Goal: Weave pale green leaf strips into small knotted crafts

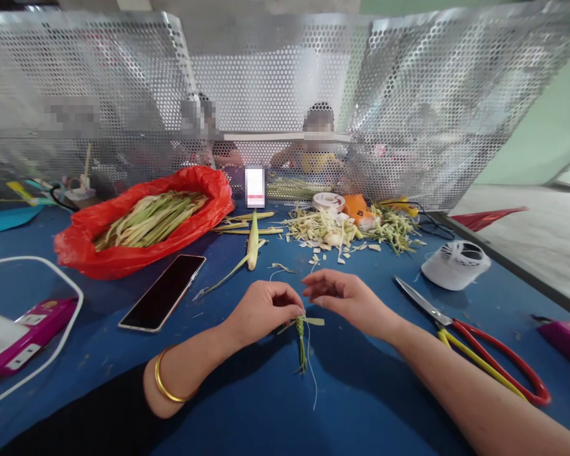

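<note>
My left hand [272, 308] is closed in a pinch at the top of a small braided green leaf piece [301, 342], which hangs below the fingertips. A short flat strip sticks out sideways from the braid. Beside it a thin white thread [312, 370] trails down over the blue table. My right hand [344, 296] hovers just to the right, its fingers loosely bent and apart, with nothing visible in them. Scissors [449, 323] with red and yellow handles lie right of my right hand. A pale leaf stalk [253, 244] rests beyond my left hand.
A red plastic bag [147, 260] of long leaves, a phone [164, 292] and a purple power strip [33, 332] are on the left. Leaf scraps [325, 229] and a white thread spool [456, 269] lie at the right. A perforated metal screen [275, 69] stands behind; people sit beyond it.
</note>
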A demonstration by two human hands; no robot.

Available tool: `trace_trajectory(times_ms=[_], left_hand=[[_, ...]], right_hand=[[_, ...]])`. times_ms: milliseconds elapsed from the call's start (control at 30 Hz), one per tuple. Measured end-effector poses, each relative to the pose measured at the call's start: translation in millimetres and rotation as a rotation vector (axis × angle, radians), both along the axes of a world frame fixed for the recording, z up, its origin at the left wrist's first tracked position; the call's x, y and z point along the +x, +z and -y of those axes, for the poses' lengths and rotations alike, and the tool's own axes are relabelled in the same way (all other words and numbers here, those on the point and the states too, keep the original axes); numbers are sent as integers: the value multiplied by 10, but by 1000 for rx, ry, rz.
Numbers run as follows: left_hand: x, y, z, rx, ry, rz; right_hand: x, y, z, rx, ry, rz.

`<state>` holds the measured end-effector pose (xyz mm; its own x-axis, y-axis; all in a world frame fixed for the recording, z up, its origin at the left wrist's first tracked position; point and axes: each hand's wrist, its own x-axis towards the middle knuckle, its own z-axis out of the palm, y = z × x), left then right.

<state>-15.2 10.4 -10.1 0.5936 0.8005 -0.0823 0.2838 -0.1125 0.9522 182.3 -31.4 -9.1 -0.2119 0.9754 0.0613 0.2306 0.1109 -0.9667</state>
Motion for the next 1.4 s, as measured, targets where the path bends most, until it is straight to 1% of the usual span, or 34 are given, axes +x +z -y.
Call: trace_trajectory(times_ms=[100, 200, 300, 367, 467, 633, 700, 767, 900, 967, 1100, 1233, 1333, 1400], left_hand=[[-5, 10, 1, 59, -22, -40], [-7, 30, 9, 144, -38, -93], [-8, 49, 19, 252, -45, -158], [-10, 52, 20, 293, -50, -174], [-12, 36, 3, 281, -36, -154], [-9, -10, -37, 167, -43, -114], [-5, -9, -39, 163, -42, -119], [0, 4, -33, 193, -23, -146], [3, 26, -14, 324, 28, -229], [3, 19, -5, 394, 45, -262], [2, -30, 16, 553, 60, -317], [0, -85, 41, 790, 52, -372], [-4, -110, 51, 951, 51, -365], [-8, -121, 52, 1025, 53, -349]], right_hand=[[-81, -53, 23, 68, 21, 61], [-104, -72, 44, 123, 18, 82], [-102, -86, 46, 104, 27, 106], [-106, -96, 43, 82, 48, 112], [-125, -119, 40, 52, 68, 103], [-152, -194, 37, 27, 32, 95], [-149, -224, 33, 24, 20, 102], [-140, -240, 26, 16, 14, 109], [-126, -224, 12, 18, -45, 123], [-128, -207, 13, 11, -53, 104], [-145, -189, 29, 6, -16, 96], [-143, -199, 34, 24, 19, 93], [-129, -209, 23, 1, 48, 49], [-122, -214, 12, -7, 65, 32]])
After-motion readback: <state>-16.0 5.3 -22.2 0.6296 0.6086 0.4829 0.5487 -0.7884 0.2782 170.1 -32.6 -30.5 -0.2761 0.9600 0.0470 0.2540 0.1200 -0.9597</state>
